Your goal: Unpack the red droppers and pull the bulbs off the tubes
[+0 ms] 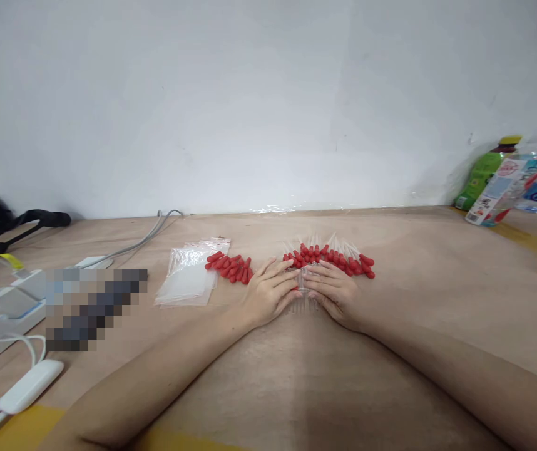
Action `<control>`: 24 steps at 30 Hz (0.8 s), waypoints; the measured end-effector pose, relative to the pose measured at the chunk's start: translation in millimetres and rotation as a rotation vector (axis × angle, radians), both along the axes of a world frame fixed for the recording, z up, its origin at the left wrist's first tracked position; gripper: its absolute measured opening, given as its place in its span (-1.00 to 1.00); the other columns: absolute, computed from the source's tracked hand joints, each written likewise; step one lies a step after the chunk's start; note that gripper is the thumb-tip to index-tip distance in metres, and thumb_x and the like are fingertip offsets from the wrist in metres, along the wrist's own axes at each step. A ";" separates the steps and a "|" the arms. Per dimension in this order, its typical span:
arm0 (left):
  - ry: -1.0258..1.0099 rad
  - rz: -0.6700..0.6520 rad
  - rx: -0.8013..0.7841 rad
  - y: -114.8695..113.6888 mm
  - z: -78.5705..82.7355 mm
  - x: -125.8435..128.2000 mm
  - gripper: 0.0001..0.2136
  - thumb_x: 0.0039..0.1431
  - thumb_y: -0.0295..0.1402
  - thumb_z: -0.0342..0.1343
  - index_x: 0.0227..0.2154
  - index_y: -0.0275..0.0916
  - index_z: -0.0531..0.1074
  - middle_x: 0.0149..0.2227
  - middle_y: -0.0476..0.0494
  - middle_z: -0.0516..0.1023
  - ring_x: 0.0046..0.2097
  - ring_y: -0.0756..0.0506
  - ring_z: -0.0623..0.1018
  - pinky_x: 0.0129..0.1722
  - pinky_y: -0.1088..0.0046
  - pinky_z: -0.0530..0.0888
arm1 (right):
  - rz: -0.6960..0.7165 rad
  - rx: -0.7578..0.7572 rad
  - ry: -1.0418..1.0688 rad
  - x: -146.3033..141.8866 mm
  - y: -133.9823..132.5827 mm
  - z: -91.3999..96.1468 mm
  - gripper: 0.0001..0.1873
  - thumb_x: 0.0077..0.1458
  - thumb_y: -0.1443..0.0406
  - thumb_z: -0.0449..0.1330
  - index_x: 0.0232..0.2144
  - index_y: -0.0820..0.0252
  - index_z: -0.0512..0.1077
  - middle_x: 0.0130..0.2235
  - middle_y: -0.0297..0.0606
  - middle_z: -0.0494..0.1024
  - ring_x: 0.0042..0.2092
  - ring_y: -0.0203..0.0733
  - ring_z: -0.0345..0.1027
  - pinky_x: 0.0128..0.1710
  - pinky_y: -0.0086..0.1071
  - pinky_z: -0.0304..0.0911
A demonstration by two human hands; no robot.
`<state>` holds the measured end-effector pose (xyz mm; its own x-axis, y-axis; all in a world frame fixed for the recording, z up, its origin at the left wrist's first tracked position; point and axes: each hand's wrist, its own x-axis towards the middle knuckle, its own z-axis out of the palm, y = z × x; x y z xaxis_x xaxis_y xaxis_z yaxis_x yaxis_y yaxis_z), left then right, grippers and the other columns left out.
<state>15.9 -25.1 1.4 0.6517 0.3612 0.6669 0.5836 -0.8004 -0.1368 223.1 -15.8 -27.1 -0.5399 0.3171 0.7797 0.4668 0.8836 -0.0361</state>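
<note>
Both of my hands rest low over a cluster of clear thin tubes (302,305) in the middle of the table. My left hand (271,291) lies over the left side with its fingers stretched to the right. From the other side, my right hand (337,293) reaches in with fingers stretched out, its tips close to the left ones. Neither is wrapped round a tube; the palms hide part of the cluster. Just beyond the fingertips, droppers with red bulbs (334,255) fan out, their clear stems pointing to the wall. More red bulbs (231,268) lie left of my left hand.
Clear zip bags (186,279) lie flat at the left of the red bulbs. Farther left are a power strip (10,307) with cables, a white inline switch (31,386) and a blurred-out dark object (99,310). A green bottle (482,175) and a printed package (507,188) stand at the far right.
</note>
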 end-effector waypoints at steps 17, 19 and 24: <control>0.173 -0.026 -0.097 -10.1 10.7 -7.3 -0.81 0.22 -0.39 -0.11 -0.35 -0.25 0.41 -0.07 -0.12 0.49 0.12 -0.09 0.30 0.17 0.14 0.06 | 0.155 0.089 -0.016 4.3 -4.5 -4.8 -0.60 0.07 0.49 0.03 -0.02 0.21 0.29 -0.07 -0.13 0.46 0.01 -0.21 0.30 0.05 -0.16 0.24; 0.186 -0.039 -0.076 -11.7 11.1 -7.5 -0.81 0.22 -0.39 -0.10 -0.37 -0.27 0.41 -0.08 -0.14 0.49 0.13 -0.11 0.30 0.16 0.14 0.08 | 0.155 0.098 -0.019 4.8 -6.9 -4.0 -0.58 0.06 0.50 0.04 0.00 0.21 0.27 -0.06 -0.13 0.46 0.02 -0.21 0.28 0.07 -0.16 0.22; 0.168 -0.021 -0.071 -12.3 11.4 -12.8 -0.81 0.21 -0.39 -0.11 -0.37 -0.27 0.40 -0.13 -0.14 0.52 0.09 -0.14 0.33 0.11 0.13 0.14 | 0.159 0.089 0.004 13.1 -9.7 1.9 -0.58 0.07 0.50 0.03 0.00 0.20 0.27 -0.07 -0.16 0.46 0.02 -0.19 0.28 0.07 -0.12 0.20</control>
<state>3.1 -37.3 12.8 0.7599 0.3887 0.5210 0.5401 -0.8235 -0.1734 236.2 -25.5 -25.2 -0.5742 0.1578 0.8034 0.3213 0.9460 0.0438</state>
